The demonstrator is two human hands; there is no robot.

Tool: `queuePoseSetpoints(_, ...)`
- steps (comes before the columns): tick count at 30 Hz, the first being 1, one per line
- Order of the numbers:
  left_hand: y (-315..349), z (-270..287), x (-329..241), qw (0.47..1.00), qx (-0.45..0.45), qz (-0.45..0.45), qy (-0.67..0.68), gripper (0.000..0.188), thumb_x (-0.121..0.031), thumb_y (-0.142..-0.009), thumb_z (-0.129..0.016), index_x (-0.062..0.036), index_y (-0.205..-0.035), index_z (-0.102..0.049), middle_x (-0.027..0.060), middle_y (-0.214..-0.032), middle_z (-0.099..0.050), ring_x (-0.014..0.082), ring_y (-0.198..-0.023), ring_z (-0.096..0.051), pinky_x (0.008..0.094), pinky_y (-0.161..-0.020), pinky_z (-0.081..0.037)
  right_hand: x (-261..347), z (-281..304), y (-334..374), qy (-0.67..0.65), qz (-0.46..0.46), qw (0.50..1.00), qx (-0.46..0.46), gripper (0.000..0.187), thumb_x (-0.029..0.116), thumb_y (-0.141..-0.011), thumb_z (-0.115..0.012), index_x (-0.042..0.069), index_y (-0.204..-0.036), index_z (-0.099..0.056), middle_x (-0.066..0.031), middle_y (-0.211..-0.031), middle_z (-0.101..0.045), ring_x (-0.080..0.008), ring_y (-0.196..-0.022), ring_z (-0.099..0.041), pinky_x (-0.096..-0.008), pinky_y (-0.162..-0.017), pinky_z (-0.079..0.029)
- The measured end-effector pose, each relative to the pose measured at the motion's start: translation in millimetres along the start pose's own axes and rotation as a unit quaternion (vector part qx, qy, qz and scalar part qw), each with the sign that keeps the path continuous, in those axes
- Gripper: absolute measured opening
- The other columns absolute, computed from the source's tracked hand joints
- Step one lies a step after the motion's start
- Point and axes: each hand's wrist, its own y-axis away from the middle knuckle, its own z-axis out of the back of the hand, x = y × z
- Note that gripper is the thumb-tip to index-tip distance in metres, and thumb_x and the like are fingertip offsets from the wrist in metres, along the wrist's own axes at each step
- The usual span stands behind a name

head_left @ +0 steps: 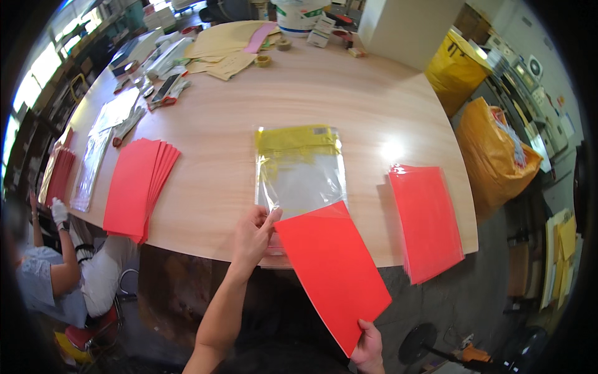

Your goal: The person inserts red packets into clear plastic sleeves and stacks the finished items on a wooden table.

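Note:
A stack of clear plastic bags (pixel 305 181) with a yellow printed band at its far end lies on the table in front of me. My left hand (pixel 252 235) is closed at the near left edge of the top bag, thumb and fingers pinching the film. In my right hand (pixel 369 350) is a red sheet of card (pixel 333 268), gripped at its near right corner. The card tilts over the table's front edge, its far end lying over the near end of the bags. What lies under the card is hidden.
Fanned red cards (pixel 140 187) lie on the left; red cards in clear bags (pixel 427 218) overhang the right edge. A co-worker (pixel 59 268) sits at far left. Brown paper (pixel 224 47), tape rolls (pixel 263 60) and a white bucket (pixel 299 15) stand at the back. Orange sacks (pixel 495 156) stand right.

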Motion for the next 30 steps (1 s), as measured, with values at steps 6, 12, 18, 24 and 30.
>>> queuePoseSetpoints(6,15.5,3.1,7.1,0.93,0.141,0.147,0.305,0.032,-0.007,-0.099,-0.056,0.0012,-0.13,-0.059,0.0112,-0.116,-0.068,0.0181,-0.102,-0.069,0.0312,-0.089,-0.057,-10.3,-34.2,12.1,0.228,0.219,0.948,-0.028,0.043,0.002,-0.093,-0.051,-0.001,-0.136,-0.05,-0.0177,-0.131,-0.059,-0.0324,-0.122,-0.059,-0.0473,-0.103,-0.05)
queuePoseSetpoints(12,41.5,1.1,27.3,0.942,0.145,0.074,0.295,0.039,-0.003,-0.1,-0.05,0.0026,-0.139,-0.05,0.01,-0.126,-0.065,0.0141,-0.106,-0.065,0.0287,-0.088,-0.054,-13.3,-14.1,6.9,0.326,0.298,0.897,-0.018,0.04,0.0,-0.092,-0.053,-0.001,-0.132,-0.052,-0.0159,-0.126,-0.061,-0.0281,-0.114,-0.063,-0.0432,-0.097,-0.053)
queuePoseSetpoints(18,67.5,-16.6,49.5,0.925,0.167,0.076,0.331,0.037,-0.005,-0.101,-0.05,0.0009,-0.138,-0.05,0.009,-0.127,-0.063,0.0152,-0.112,-0.064,0.0316,-0.092,-0.054,-28.4,-42.5,13.9,0.224,0.195,0.953,-0.051,0.036,0.004,-0.098,-0.052,0.002,-0.134,-0.052,-0.0144,-0.121,-0.063,-0.0259,-0.109,-0.064,-0.0384,-0.091,-0.054)
queuePoseSetpoints(24,88.2,-61.7,77.4,0.875,0.166,0.101,0.442,0.035,-0.006,-0.098,-0.059,-0.0006,-0.132,-0.054,0.0088,-0.12,-0.065,0.0163,-0.105,-0.064,0.029,-0.086,-0.054,-41.9,-22.9,32.3,0.257,0.103,0.958,-0.07,0.049,0.001,-0.097,-0.051,0.009,-0.145,-0.043,-0.0103,-0.135,-0.057,-0.0266,-0.12,-0.06,-0.0409,-0.099,-0.051)
queuePoseSetpoints(30,112.2,-102.7,132.6,0.883,0.248,0.154,0.367,0.03,-0.005,-0.097,-0.058,-0.0007,-0.127,-0.057,0.0083,-0.117,-0.066,0.0163,-0.103,-0.064,0.0291,-0.085,-0.054,-56.2,18.0,20.1,0.426,0.108,0.896,-0.069,0.032,0.017,-0.102,-0.054,0.003,-0.131,-0.057,-0.0112,-0.11,-0.069,-0.0241,-0.092,-0.069,-0.0354,-0.074,-0.058)
